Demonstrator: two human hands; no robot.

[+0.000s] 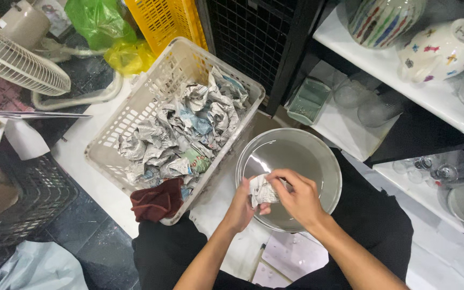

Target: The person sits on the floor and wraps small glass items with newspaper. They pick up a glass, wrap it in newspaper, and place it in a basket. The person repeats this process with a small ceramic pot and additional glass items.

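A big white plastic basket full of crumpled newspaper sits just left of a round glass bowl, and a dark red cloth hangs over the basket's near edge. Over the bowl, the left hand and the right hand both pinch one small wad of newspaper.

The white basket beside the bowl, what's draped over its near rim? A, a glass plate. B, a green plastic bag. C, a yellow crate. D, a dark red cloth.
D: a dark red cloth hangs over the near rim of the white basket, beside the crumpled newspaper.
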